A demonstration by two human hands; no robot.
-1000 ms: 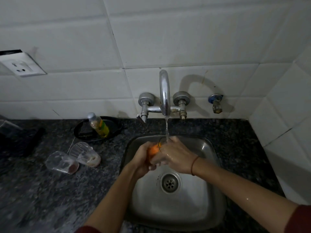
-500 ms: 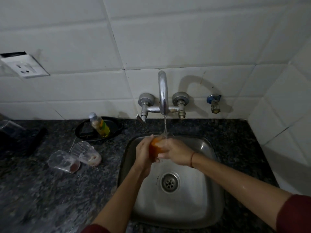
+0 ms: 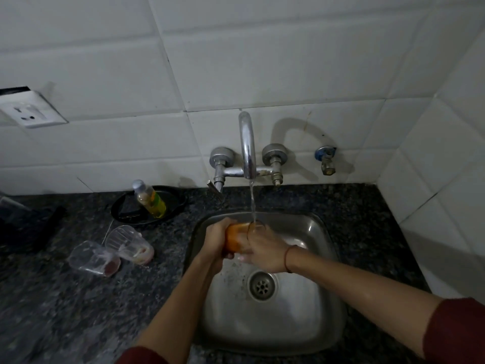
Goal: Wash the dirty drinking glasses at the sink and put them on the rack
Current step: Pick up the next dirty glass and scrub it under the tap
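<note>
Over the steel sink (image 3: 309, 319) my left hand (image 3: 216, 239) grips an orange-tinted drinking glass (image 3: 236, 239) by its base end. My right hand (image 3: 265, 252) covers its rim end, fingers wrapped on the glass. Water runs from the curved tap (image 3: 248, 145) onto the glass's rim. Two dirty clear glasses lie on their sides on the dark counter left of the sink: one (image 3: 130, 244) with pale residue, one (image 3: 93, 260) with reddish residue. No rack is in view.
A small bottle of yellow-green liquid (image 3: 149, 199) lies on a black dish (image 3: 126, 208) behind the glasses. A dark object (image 3: 26, 227) sits at the far left. A wall socket (image 3: 29, 111) is upper left; a small valve (image 3: 326, 161) right of the tap.
Both hands with the orange glass have stayed under the water stream, shifting slightly; my right hand's grip has turned a little around the rim. The glasses on the counter have not moved.
</note>
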